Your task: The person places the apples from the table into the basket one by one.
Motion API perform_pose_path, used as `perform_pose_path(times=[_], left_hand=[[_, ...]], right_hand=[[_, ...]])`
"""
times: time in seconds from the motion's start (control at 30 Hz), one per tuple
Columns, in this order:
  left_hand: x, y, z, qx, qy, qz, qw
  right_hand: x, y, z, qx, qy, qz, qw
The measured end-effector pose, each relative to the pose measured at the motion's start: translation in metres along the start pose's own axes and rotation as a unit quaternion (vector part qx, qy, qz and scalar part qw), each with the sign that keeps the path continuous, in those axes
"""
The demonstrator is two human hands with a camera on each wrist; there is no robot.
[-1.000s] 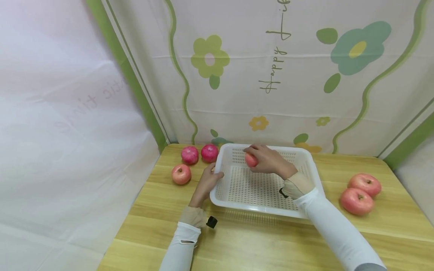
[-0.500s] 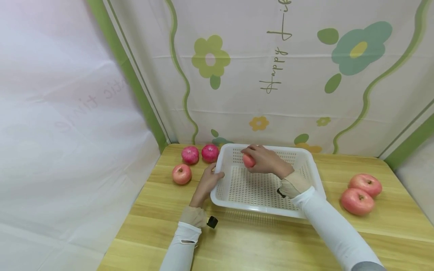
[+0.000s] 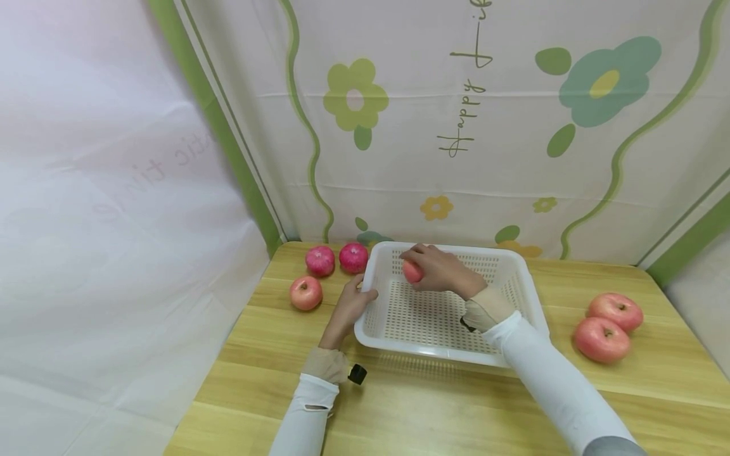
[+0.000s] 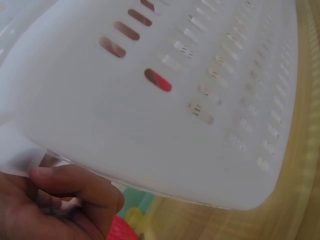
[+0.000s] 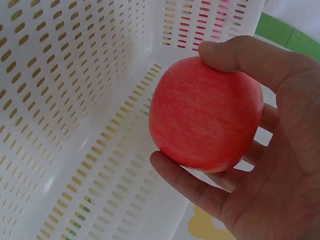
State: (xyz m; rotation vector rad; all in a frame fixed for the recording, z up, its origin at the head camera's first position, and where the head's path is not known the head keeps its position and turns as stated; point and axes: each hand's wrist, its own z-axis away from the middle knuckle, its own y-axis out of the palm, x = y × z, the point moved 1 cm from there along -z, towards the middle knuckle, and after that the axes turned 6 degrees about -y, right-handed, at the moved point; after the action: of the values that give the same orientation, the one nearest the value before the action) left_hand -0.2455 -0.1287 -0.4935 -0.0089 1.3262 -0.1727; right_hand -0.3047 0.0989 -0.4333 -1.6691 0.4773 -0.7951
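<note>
My right hand [image 3: 441, 271] holds a red apple [image 3: 412, 272] over the inside of a white perforated plastic basket [image 3: 422, 350], towards its far left part. Thumb and fingers curve round the apple [image 5: 205, 112] in the right wrist view, with the basket's slotted walls behind it. At the basket's left side, my left hand [image 3: 349, 307] grips the rim, thumb over the edge. In the left wrist view the curled fingers of that hand [image 4: 75, 195] sit at the rim beside the smooth white wall [image 4: 115, 120].
Two magenta round fruits [image 3: 353, 258] and a pinkish-red apple [image 3: 305, 293] lie left of the basket on the wooden table [image 3: 445, 418]. Two larger apples [image 3: 602, 340] sit together on the right. A printed white curtain [image 3: 410, 158] hangs behind the table's far edge.
My right hand has shifted slightly left inside the basket with the apple in it. The left hand has stayed at the basket's left rim.
</note>
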Motion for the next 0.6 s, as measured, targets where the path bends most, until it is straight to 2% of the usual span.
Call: perform_pose_path(times=[0.2,0.47,0.6], left_hand=[[-0.005,-0.002,0.003,0.012,-0.008,-0.005,0.9999],[-0.028,0.000,0.025,0.015,0.005,-0.017,0.9997],[-0.020,-0.001,0.016,0.016,0.000,-0.016,0.9997]], right_hand=[[0.002,0.003,-0.004,0.010,-0.006,-0.003,1.000],[0.006,0.009,-0.009,0.014,-0.016,0.001,1.000],[0.006,0.013,-0.012,0.016,-0.020,0.006,1.000]])
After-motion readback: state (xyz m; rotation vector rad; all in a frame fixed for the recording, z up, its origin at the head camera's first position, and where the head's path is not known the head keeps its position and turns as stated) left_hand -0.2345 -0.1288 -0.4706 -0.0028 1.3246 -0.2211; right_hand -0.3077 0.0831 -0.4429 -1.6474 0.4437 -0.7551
